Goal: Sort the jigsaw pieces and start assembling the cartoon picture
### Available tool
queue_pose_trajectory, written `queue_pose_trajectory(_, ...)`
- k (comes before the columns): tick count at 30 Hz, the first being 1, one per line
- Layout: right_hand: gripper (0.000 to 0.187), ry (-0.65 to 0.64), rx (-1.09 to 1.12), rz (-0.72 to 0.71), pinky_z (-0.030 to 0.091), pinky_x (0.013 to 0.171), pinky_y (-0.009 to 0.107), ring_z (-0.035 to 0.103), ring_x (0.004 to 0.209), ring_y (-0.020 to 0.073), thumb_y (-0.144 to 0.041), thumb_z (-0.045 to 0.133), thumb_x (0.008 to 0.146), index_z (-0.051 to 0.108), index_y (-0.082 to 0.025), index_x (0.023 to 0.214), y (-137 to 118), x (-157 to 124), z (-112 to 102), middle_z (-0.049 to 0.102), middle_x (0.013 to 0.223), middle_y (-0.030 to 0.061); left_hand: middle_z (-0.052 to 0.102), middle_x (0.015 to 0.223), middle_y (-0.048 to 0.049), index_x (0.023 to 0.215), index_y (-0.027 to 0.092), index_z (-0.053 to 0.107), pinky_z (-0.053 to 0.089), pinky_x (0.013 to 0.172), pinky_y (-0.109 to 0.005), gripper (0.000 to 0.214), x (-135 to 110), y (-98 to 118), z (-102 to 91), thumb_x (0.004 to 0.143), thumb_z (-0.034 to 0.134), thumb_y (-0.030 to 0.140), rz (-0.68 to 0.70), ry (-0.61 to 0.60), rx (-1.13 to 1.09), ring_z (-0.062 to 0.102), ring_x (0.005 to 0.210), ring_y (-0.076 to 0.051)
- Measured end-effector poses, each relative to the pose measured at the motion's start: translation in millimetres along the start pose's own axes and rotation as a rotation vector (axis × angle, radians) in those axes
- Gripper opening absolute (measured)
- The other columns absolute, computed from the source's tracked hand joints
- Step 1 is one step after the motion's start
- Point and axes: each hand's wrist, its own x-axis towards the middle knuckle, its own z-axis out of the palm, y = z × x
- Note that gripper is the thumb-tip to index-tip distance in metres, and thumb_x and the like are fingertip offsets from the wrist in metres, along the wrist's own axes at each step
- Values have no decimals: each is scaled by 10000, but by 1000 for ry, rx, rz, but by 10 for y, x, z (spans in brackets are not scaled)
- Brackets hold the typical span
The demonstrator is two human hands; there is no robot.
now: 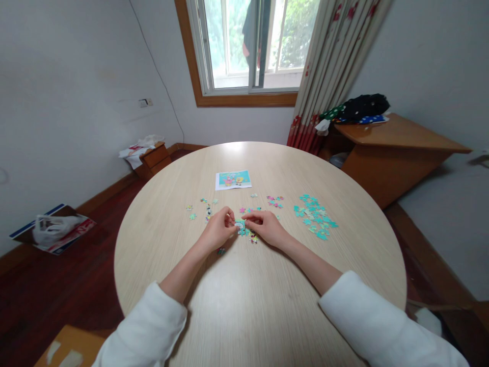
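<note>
My left hand (218,228) and my right hand (267,227) meet at the middle of a round wooden table (248,295). Both pinch small jigsaw pieces (240,225) held together between the fingertips, just above the tabletop. A few joined pieces (252,237) lie under my right hand. Loose teal pieces (315,218) form a pile to the right. Pink pieces (275,201) and scattered small ones (206,208) lie beyond my hands. A printed reference picture (233,179) lies farther back.
A wooden desk (397,148) with dark clothes (359,108) stands at the right by a curtain (336,66). A window (248,46) is behind the table. On the floor at the left are a plastic bag (53,227) and a small wooden cabinet (155,158).
</note>
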Motion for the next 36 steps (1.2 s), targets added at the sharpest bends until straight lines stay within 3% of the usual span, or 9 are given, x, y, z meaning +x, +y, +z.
queue_pose_trajectory(7, 237, 32, 81, 22, 448, 584, 244, 584, 623, 132, -264, 580, 718, 703, -129, 870, 7, 4, 3, 687, 730, 47, 540, 597, 53, 715, 180, 454, 367, 526, -200, 233, 17, 55, -11, 608, 658, 148, -49, 7, -107, 514, 539, -95)
queue_pose_trajectory(21, 243, 66, 129, -31, 474, 629, 262, 612, 680, 145, -290, 592, 719, 702, -137, 872, 33, 14, 18, 699, 778, 61, 507, 539, 68, 701, 177, 446, 333, 502, -188, 304, 35, 81, 5, 571, 704, 275, -88, 1, -275, 488, 510, -82)
queue_pose_trajectory(36, 258, 60, 53, -38, 480, 648, 269, 623, 719, 157, -272, 572, 740, 698, -127, 911, 29, 24, 22, 703, 820, 80, 496, 545, 70, 687, 178, 451, 346, 533, -203, 237, 74, -12, 58, 613, 665, 246, -51, 53, -154, 480, 515, -86)
